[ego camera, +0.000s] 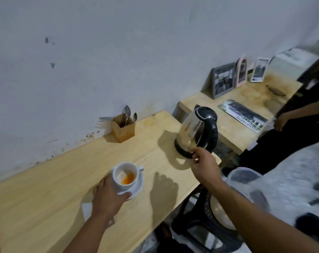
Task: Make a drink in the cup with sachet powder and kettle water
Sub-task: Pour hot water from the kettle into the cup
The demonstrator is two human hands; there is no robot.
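A white cup [126, 173] with orange powder or liquid in its bottom stands on a white saucer [138, 187] on the wooden table [63, 179]. My left hand [107, 196] grips the cup and the saucer's near edge. A steel kettle [195, 130] with a black lid and handle stands on its black base near the table's right end. My right hand [204, 161] is at the kettle's base, fingertips touching its lower edge by the handle. A white piece, perhaps the sachet [87, 209], lies on the table under my left wrist.
A wooden holder [124, 128] with spoons and a fork stands against the wall. To the right, a second table [233, 128] carries picture frames and a printed card. A black stool [200, 225] and a white plastic container [242, 176] sit below the table's right edge.
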